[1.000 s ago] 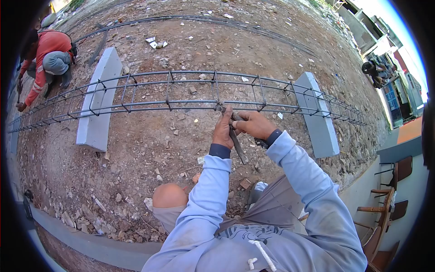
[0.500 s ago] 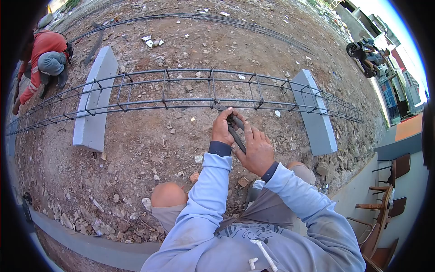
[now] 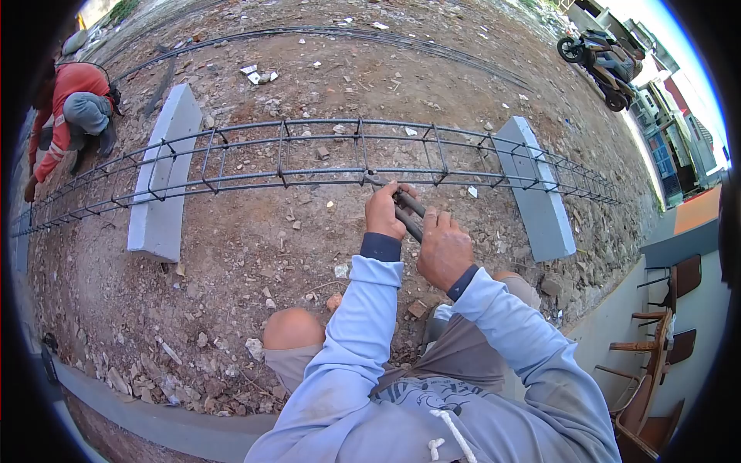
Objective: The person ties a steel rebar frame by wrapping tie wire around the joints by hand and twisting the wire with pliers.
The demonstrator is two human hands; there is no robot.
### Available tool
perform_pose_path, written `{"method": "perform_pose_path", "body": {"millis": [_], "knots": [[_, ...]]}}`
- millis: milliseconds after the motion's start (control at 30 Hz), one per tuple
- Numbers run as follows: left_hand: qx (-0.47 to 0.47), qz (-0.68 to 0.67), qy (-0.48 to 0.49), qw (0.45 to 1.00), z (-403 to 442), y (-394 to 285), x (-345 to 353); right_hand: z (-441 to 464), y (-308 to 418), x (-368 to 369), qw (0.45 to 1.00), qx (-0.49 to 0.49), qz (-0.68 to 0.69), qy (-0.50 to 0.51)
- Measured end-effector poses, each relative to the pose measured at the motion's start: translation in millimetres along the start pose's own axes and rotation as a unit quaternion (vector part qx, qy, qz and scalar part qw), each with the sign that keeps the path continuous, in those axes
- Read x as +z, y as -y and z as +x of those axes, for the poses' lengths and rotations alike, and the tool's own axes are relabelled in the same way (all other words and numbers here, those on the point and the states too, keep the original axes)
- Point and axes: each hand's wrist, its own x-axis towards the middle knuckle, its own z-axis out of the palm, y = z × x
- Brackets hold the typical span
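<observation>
My left hand (image 3: 385,211) is closed around the upper part of a pair of pincers (image 3: 411,226), close to their jaws. My right hand (image 3: 447,250) is wrapped over the lower ends of the handles. The pincer jaws are at the near bars of a long rebar cage (image 3: 316,170), beside one of its square stirrups. Whether the jaws grip a tie wire there is too small to tell. The cage lies level across two grey blocks, a left block (image 3: 158,224) and a right block (image 3: 543,224).
At the far left a crouching co-worker in a red top (image 3: 81,89) reaches toward the cage's end. Loose long bars (image 3: 324,29) lie behind on rubble-strewn ground. A motorcycle (image 3: 602,68) is at upper right. Wooden chairs (image 3: 648,370) stand at lower right.
My right hand has shifted slightly down and right, toward the handle ends. My left hand stays near the jaws. The motorcycle has moved left and up in view.
</observation>
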Motion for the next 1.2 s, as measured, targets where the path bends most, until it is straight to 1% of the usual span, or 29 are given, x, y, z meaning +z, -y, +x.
{"method": "perform_pose_path", "body": {"millis": [33, 100, 133, 233, 267, 367, 467, 567, 600, 733, 833, 933, 1033, 1067, 1100, 1167, 1200], "knots": [[0.003, -0.010, -0.002, 1.000, -1.4, -0.8, 2.1, 2.6, -2.0, -8.2, 0.999, 0.001, 0.033, 0.030], [0.010, -0.029, -0.005, 1.000, -4.1, -1.4, 6.2, 12.1, -10.9, -22.8, 0.997, -0.021, 0.049, 0.055], [0.010, -0.046, 0.044, 0.998, 0.6, -0.2, 1.6, 17.8, -15.4, -28.2, 0.996, -0.032, 0.058, 0.068], [0.041, -0.088, 0.103, 0.990, -9.2, 1.7, 2.0, 34.9, -26.2, -38.4, 0.992, -0.051, 0.047, 0.102], [0.037, -0.095, 0.162, 0.982, -5.6, 1.3, -3.7, 38.8, -28.9, -42.5, 0.991, -0.056, 0.053, 0.109], [0.038, -0.136, 0.142, 0.980, -6.8, 4.5, -1.1, 38.1, -30.0, -42.8, 0.992, -0.058, 0.036, 0.103], [0.034, -0.174, 0.155, 0.972, -12.2, 9.9, 3.4, 24.3, -26.0, -24.8, 0.995, -0.036, 0.060, 0.074], [0.017, -0.179, 0.139, 0.974, 5.0, 31.5, -5.6, 9.9, -25.0, 2.9, 0.992, -0.005, 0.104, 0.064], [0.025, -0.147, 0.115, 0.982, 4.7, 31.1, -4.8, 7.2, -24.0, 6.8, 0.990, 0.005, 0.116, 0.084], [0.012, -0.086, 0.013, 0.996, 1.3, 23.4, 5.6, 8.4, -18.0, 8.7, 0.989, 0.034, 0.116, 0.081], [0.009, -0.076, -0.008, 0.997, -6.1, 16.1, 18.2, 20.3, -18.9, -8.3, 0.990, 0.051, 0.071, 0.113], [0.013, -0.068, -0.001, 0.998, -8.8, 9.9, 24.8, 35.7, -31.8, -31.6, 0.988, -0.024, 0.103, 0.114], [0.032, -0.097, 0.068, 0.992, -6.1, 13.6, 18.1, 67.7, -44.8, -50.8, 0.972, -0.089, 0.092, 0.199], [0.041, -0.120, 0.126, 0.984, -1.4, 16.2, 10.7, 74.6, -43.1, -67.1, 0.916, 0.058, 0.208, 0.337], [0.036, -0.148, 0.127, 0.980, -5.1, 16.2, 13.2, 83.2, -48.3, -69.5, 0.882, 0.072, 0.287, 0.367], [0.025, -0.202, 0.129, 0.970, -15.8, 17.9, 21.7, 94.0, -67.8, -68.2, 0.790, 0.099, 0.437, 0.418], [0.021, -0.196, 0.169, 0.966, -10.8, 20.9, 18.3, 98.3, -72.4, -66.1, 0.758, 0.113, 0.469, 0.439]]}}
